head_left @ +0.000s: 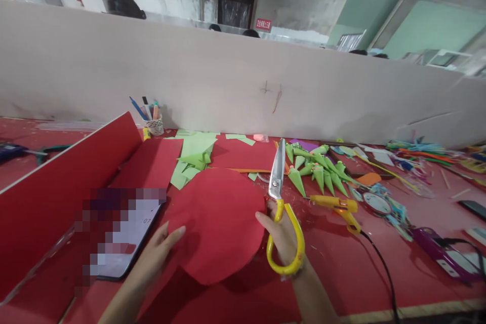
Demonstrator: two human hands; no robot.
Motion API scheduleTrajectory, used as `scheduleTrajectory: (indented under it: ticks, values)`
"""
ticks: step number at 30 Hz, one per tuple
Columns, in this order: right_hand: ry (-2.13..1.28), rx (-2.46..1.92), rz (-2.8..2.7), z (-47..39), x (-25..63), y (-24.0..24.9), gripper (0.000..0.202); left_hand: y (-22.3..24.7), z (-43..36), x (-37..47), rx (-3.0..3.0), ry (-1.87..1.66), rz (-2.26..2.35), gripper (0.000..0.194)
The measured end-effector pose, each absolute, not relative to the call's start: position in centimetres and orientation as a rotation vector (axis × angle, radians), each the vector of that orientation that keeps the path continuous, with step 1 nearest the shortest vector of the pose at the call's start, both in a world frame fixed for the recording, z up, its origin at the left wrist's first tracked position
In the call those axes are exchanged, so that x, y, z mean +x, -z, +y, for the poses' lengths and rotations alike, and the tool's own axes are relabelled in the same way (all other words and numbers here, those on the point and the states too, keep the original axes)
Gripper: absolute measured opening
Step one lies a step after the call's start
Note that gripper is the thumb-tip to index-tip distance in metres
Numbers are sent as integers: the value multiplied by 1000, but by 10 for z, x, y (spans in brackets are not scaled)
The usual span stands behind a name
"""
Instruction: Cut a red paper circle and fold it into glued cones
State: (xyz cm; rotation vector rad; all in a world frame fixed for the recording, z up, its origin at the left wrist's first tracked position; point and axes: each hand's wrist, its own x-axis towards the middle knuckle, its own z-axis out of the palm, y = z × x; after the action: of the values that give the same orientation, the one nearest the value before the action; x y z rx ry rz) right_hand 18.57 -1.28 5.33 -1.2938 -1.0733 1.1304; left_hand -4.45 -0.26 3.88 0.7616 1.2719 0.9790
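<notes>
The left hand (162, 244) is clamped on the left edge of the disc (218, 225), with the thumb on the upper face and the other fingers mostly hidden beneath. The right hand (284, 233) is clamped on the right edge, thumb likewise on the face. The disc is red, spans the space between both hands, and is positioned over the near middle of the table (341, 286). Its outline is round, with a blunt corner at the near edge.

The scissors (280, 192) are carried at the right hand. The blades are together and point away from the person; the yellow handle lies across the hand. Which fingers pass through the loops cannot be told.

Left of the left hand, the phone (132, 235) lies on the table, its screen partly obscured by pixelation. Farther left, a red board (76, 167) stands on edge. Beyond the disc are green scraps (195, 159) and a red sheet (241, 156). The cup (155, 126), containing pens, stands near the base of the partition (212, 76).

Beyond and right of the scissors lies a group of green cones (321, 174). The yellow glue gun (337, 205) lies just nearer than the cones; its black cable (383, 260) runs toward the near table edge.
</notes>
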Motion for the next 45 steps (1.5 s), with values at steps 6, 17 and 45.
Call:
scheduleTrajectory:
  ticks: [6,17,45]
  values:
    - [-1079,-1295,-907,2,186,-39,26,-39,-6,-43,1117,-828,1345,39]
    - [-1120,-1342,-692,3,197,-31,31,-22,32,-133,2568,-489,2000,35]
    - [-911,-1380,-920,7,190,-45,25,-47,8,-31,1293,-491,1080,35]
